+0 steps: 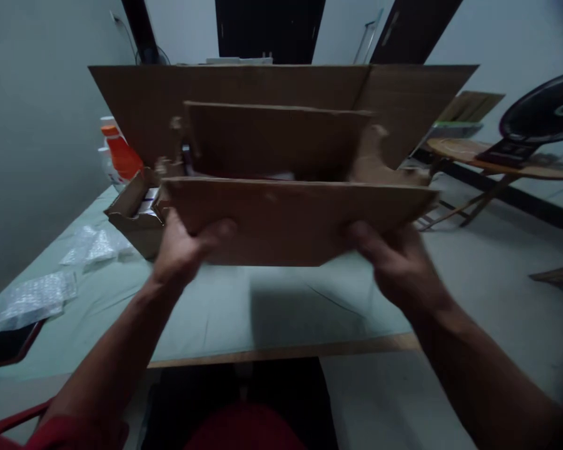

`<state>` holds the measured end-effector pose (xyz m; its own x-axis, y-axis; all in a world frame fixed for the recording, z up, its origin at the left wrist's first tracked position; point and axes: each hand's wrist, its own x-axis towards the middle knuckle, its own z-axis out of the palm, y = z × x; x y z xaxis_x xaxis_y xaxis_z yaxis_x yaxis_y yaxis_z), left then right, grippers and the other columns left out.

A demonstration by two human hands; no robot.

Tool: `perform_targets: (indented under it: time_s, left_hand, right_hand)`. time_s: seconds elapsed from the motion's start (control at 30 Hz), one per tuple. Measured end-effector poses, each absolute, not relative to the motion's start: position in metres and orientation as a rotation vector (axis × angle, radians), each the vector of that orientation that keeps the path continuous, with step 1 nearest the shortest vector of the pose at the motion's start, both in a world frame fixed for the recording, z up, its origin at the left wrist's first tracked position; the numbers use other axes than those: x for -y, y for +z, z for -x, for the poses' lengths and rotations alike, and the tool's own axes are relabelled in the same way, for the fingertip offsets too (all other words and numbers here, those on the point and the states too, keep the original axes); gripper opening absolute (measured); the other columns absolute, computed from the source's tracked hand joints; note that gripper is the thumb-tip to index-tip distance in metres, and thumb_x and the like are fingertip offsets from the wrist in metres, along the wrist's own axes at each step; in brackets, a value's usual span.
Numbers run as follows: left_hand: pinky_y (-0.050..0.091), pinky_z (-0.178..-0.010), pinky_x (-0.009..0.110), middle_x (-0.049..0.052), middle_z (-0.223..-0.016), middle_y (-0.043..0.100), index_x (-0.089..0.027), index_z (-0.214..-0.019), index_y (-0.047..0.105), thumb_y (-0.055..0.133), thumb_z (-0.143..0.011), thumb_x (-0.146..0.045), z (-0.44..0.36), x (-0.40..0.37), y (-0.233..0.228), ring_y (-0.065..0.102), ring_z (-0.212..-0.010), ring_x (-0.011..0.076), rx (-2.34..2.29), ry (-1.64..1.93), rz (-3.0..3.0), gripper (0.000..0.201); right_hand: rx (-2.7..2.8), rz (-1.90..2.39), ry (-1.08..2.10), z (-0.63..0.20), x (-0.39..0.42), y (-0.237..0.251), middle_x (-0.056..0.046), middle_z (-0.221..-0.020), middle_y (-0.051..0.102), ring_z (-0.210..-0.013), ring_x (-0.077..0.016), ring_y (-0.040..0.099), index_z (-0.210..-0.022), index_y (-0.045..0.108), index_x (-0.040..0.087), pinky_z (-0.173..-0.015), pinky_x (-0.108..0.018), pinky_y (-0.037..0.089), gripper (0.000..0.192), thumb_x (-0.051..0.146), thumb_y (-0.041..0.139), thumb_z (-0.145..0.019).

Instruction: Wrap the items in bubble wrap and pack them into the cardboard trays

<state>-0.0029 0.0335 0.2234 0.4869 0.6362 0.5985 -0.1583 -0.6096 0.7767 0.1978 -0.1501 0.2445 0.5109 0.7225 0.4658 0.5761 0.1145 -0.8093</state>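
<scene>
In front of me, raised above the table, is an open-topped cardboard box with ragged, torn side edges. My left hand grips its left side, thumb pressed on the near face. On the right side my right hand clasps it the same way. Something pale shows at the bottom of the opening, too dark to name. Behind stands a larger cardboard sheet, upright and creased on the right. To the left of the held box, a smaller open cardboard box has pale items inside.
Bubble wrap and a dark phone-like slab lie on the left of the green-covered table. Orange-capped bottles stand at the back left. A black fan rests on a wooden stand at right.
</scene>
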Motion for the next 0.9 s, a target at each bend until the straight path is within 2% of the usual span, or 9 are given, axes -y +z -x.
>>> perform_targets:
  time_s: [0.17,0.27,0.37,0.47,0.57,0.7,0.77,0.9]
  left_hand:
    - [0.058,-0.093,0.047,0.013,-0.117,0.070,-0.021,-0.128,0.057,0.072,-0.065,-0.080,-0.036,-0.018,0.205,0.067,-0.113,0.0334,-0.254,1.034,-1.701,0.088]
    - [0.059,-0.090,0.046,0.013,-0.109,0.073,-0.018,-0.116,0.065,0.072,-0.065,-0.077,-0.010,-0.029,0.166,0.069,-0.105,0.0332,-0.400,0.931,-1.702,0.078]
    - [0.061,-0.080,0.043,0.013,-0.095,0.075,-0.016,-0.100,0.070,0.072,-0.064,-0.076,0.034,-0.048,0.126,0.071,-0.093,0.0325,-0.623,0.855,-1.653,0.070]
    - [0.061,-0.080,0.044,0.014,-0.096,0.076,-0.017,-0.100,0.070,0.078,-0.056,-0.074,0.065,-0.060,0.099,0.071,-0.093,0.0347,-0.746,0.837,-1.587,0.073]
    - [0.059,-0.084,0.045,0.014,-0.099,0.076,-0.018,-0.101,0.070,0.081,-0.051,-0.074,0.080,-0.068,0.085,0.070,-0.097,0.0364,-0.757,0.800,-1.557,0.076]
    - [0.058,-0.086,0.048,0.015,-0.093,0.076,-0.017,-0.090,0.071,0.080,-0.049,-0.077,0.096,-0.070,0.079,0.069,-0.096,0.0382,-0.856,0.757,-1.629,0.072]
    - [0.056,-0.089,0.048,0.015,-0.099,0.075,-0.017,-0.093,0.071,0.079,-0.055,-0.074,0.106,-0.061,0.077,0.068,-0.100,0.0378,-0.975,0.765,-1.655,0.069]
    - [0.054,-0.097,0.043,0.012,-0.122,0.069,-0.020,-0.121,0.062,0.074,-0.071,-0.064,0.115,-0.019,0.061,0.066,-0.113,0.0326,-1.156,0.804,-1.545,0.068]
  right_hand:
    - [1.051,1.747,-0.051,-0.213,0.196,0.238,-0.006,-0.116,0.074,-0.120,-0.0368,0.064,-0.121,0.072,0.033,-0.104,-0.057,0.051,0.048,0.065,0.065,-0.086]
    - [1.073,1.753,0.095,-0.195,0.185,0.213,-0.008,-0.116,0.074,-0.115,-0.0360,0.066,-0.122,0.070,0.028,-0.105,-0.057,0.051,0.055,0.068,0.066,-0.084]
    - [1.087,1.673,0.343,-0.171,0.157,0.175,-0.012,-0.124,0.071,-0.116,-0.0346,0.066,-0.129,0.064,0.023,-0.104,-0.054,0.052,0.065,0.067,0.068,-0.082]
    - [1.124,1.630,0.503,-0.152,0.139,0.140,-0.013,-0.138,0.064,-0.128,-0.0338,0.060,-0.145,0.050,0.023,-0.111,-0.054,0.047,0.076,0.062,0.071,-0.083]
    - [1.169,1.639,0.568,-0.145,0.142,0.123,-0.013,-0.155,0.048,-0.143,-0.0330,0.046,-0.157,0.034,0.026,-0.120,-0.054,0.036,0.089,0.059,0.071,-0.084]
    - [1.274,1.621,0.628,-0.165,0.158,0.120,-0.014,-0.162,0.038,-0.149,-0.0346,0.037,-0.159,0.032,0.026,-0.122,-0.053,0.031,0.096,0.065,0.072,-0.081]
    - [1.296,1.547,0.662,-0.187,0.157,0.118,-0.016,-0.163,0.036,-0.149,-0.0353,0.036,-0.160,0.031,0.027,-0.121,-0.053,0.032,0.103,0.072,0.073,-0.077]
    - [1.235,1.356,0.778,-0.227,0.126,0.107,-0.014,-0.164,0.035,-0.152,-0.0342,0.031,-0.161,0.025,0.030,-0.119,-0.052,0.032,0.116,0.084,0.069,-0.069]
